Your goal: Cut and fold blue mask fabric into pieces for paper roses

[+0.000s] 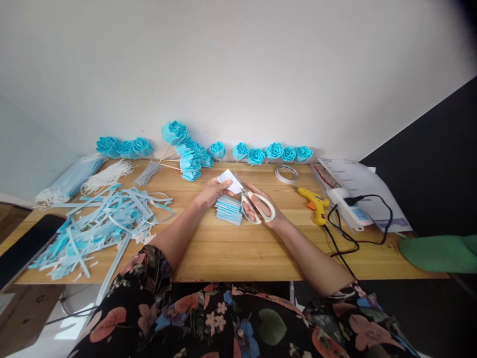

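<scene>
Between the thumb and fingers of my left hand (214, 192) is a small folded white piece of fabric (230, 180). My right hand (266, 204) grips a pair of scissors (269, 211) by its cream handles. The scissor blades point up and left, right beside the edge of the white piece; whether they touch it I cannot tell. Just below both hands, a stack of light blue folded pieces (228, 211) lies on the wooden table (238, 253).
Blue flowers (275, 150) line the wall. At left are cut blue strips (100, 223), white ear loops (108, 176), face masks (72, 179) and a phone (32, 246). Tape (286, 174), a yellow glue gun (315, 203), a power strip (350, 209) and papers (368, 189) occupy the right.
</scene>
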`<state>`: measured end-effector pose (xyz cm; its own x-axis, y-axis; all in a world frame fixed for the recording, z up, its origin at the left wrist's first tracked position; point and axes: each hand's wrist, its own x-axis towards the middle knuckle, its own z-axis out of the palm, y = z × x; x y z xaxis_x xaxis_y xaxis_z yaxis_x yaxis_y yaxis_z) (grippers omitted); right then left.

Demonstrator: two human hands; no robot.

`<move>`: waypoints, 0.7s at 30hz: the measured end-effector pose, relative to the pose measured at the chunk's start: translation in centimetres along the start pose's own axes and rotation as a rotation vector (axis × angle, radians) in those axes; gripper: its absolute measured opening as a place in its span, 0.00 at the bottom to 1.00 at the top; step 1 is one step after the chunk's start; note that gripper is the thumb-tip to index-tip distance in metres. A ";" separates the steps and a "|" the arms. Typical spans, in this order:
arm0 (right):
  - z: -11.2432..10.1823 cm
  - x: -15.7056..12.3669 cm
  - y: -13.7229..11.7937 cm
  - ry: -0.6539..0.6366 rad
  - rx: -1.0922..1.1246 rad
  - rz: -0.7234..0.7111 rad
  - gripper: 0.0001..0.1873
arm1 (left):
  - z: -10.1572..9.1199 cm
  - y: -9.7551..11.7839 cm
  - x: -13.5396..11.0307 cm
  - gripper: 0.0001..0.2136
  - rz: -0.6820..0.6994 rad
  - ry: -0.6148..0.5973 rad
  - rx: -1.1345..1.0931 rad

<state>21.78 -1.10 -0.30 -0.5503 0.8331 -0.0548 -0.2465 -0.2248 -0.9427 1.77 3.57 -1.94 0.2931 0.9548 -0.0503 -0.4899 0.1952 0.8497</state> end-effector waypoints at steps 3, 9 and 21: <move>0.2 -0.1 -0.4 0.036 -0.034 0.016 0.49 | -0.1 0.0 0.0 0.22 0.008 -0.010 -0.007; 0.5 -0.2 -1.3 0.075 -0.060 0.053 0.55 | -0.1 0.3 0.0 0.22 0.028 0.007 -0.009; -0.9 0.2 0.1 -0.175 -0.018 0.004 0.40 | 0.6 0.1 -0.5 0.23 0.105 0.011 0.093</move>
<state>22.34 -0.50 -0.66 -0.6821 0.7313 -0.0017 -0.2309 -0.2176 -0.9483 2.01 2.97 -1.50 0.2350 0.9713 0.0360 -0.4387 0.0729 0.8957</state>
